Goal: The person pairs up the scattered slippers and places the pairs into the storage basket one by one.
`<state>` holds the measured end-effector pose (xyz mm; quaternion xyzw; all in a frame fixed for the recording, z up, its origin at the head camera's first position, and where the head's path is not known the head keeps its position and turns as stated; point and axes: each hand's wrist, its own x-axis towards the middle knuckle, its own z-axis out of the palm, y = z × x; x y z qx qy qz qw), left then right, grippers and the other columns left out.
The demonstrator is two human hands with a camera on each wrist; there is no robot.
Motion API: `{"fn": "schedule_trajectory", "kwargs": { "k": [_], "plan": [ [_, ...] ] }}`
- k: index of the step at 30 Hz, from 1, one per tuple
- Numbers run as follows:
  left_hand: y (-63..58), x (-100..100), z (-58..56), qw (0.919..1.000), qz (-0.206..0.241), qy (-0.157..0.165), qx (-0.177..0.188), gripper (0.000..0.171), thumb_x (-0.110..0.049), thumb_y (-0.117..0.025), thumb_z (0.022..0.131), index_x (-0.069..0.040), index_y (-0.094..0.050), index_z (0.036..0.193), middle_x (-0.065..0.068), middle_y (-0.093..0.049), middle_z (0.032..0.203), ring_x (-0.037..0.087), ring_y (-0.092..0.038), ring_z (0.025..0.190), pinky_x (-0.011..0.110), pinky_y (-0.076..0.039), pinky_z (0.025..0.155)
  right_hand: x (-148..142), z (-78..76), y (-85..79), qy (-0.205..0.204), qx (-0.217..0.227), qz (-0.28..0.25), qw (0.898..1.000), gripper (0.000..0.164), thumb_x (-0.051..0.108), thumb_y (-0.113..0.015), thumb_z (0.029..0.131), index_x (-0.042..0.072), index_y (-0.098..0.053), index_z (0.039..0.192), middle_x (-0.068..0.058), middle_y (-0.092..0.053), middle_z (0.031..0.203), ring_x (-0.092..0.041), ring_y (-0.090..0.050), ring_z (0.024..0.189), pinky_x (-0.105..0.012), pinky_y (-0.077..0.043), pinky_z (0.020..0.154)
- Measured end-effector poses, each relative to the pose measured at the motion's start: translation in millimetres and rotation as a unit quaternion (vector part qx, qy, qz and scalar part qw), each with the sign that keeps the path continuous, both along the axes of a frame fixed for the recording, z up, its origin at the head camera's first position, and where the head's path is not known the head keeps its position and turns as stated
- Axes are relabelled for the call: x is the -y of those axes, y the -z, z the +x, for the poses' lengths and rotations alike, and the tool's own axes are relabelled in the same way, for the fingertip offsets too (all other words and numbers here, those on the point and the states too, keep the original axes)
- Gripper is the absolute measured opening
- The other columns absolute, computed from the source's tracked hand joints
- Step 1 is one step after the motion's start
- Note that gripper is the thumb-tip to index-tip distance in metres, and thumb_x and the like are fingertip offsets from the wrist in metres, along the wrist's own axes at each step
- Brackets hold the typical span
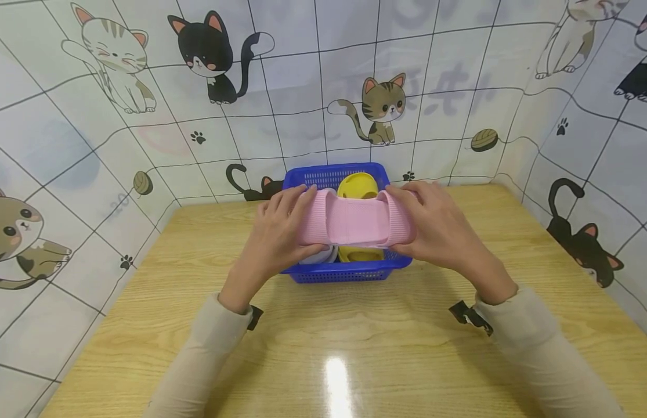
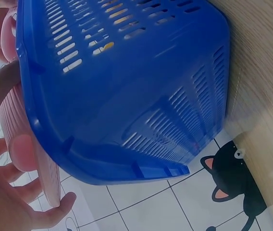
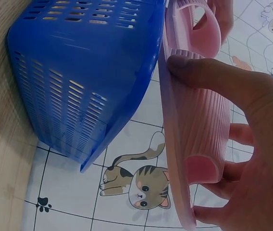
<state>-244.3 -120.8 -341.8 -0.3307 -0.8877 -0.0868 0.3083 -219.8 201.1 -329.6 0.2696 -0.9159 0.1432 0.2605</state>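
Note:
Pink slippers (image 1: 357,222) with two ribbed straps are held level above the blue basket (image 1: 349,273). My left hand (image 1: 281,229) grips the left strap end, thumb at the near side and fingers over the far side. At the opposite end my right hand (image 1: 433,226) grips the other strap the same way. In the right wrist view, the thumb presses on the ribbed strap (image 3: 199,120) and the fingers reach behind it. The basket wall (image 2: 93,110) hides part of the slippers in the left wrist view. How the soles overlap cannot be told.
Yellow slippers (image 1: 358,184) and whitish footwear (image 1: 320,255) lie in the basket, partly hidden by the pink ones. The basket stands on a wooden table (image 1: 333,325), close to a back wall (image 1: 302,128) with cat drawings. Similar walls flank both sides.

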Motion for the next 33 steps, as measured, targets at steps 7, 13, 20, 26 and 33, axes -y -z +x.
{"fn": "schedule_trajectory", "kwargs": {
  "k": [7,13,20,26,33],
  "plan": [
    [2.0,-2.9,0.5,1.0000,0.003,0.004,-0.004,0.110,-0.059,-0.092,0.068,-0.015,-0.040,0.155,0.015,-0.050,0.150,0.034,-0.047,0.136,0.055,-0.047,0.095,2.0,0.7,0.5,-0.001,-0.004,0.003,1.000,0.105,0.037,-0.100,0.059,0.012,-0.051,0.149,-0.018,-0.057,0.133,-0.035,-0.051,0.116,-0.053,-0.050,0.094],
    [1.8,-4.1,1.9,0.9999,-0.001,0.003,-0.011,0.109,-0.060,-0.091,0.068,-0.014,-0.041,0.154,0.015,-0.051,0.149,0.034,-0.049,0.135,0.054,-0.047,0.094,3.9,0.6,1.6,-0.002,-0.003,0.003,1.000,0.105,0.037,-0.100,0.059,0.012,-0.051,0.149,-0.018,-0.057,0.133,-0.036,-0.052,0.119,-0.057,-0.048,0.100],
    [2.0,-8.5,3.9,0.9999,-0.003,0.009,-0.011,0.107,-0.062,-0.089,0.069,-0.016,-0.042,0.153,0.013,-0.050,0.150,0.035,-0.049,0.136,0.055,-0.048,0.097,6.0,0.6,2.7,-0.006,-0.004,0.003,1.000,0.106,0.037,-0.100,0.058,0.012,-0.051,0.149,-0.018,-0.057,0.135,-0.036,-0.052,0.120,-0.056,-0.048,0.100],
    [2.6,-11.4,4.7,0.9999,-0.004,0.008,-0.010,0.108,-0.059,-0.091,0.068,-0.015,-0.042,0.153,0.013,-0.051,0.149,0.035,-0.049,0.135,0.056,-0.049,0.096,7.6,0.4,3.5,-0.011,-0.006,0.002,1.000,0.105,0.036,-0.100,0.058,0.011,-0.052,0.148,-0.019,-0.057,0.134,-0.037,-0.052,0.120,-0.058,-0.043,0.108],
    [3.6,-11.7,5.4,0.9999,-0.008,0.003,-0.012,0.108,-0.061,-0.090,0.069,-0.015,-0.041,0.153,0.012,-0.050,0.150,0.034,-0.049,0.135,0.056,-0.049,0.098,9.7,0.8,4.3,-0.008,-0.004,0.004,1.000,0.105,0.035,-0.100,0.059,0.012,-0.051,0.149,-0.018,-0.057,0.134,-0.036,-0.052,0.120,-0.058,-0.043,0.108]
  ]
}}
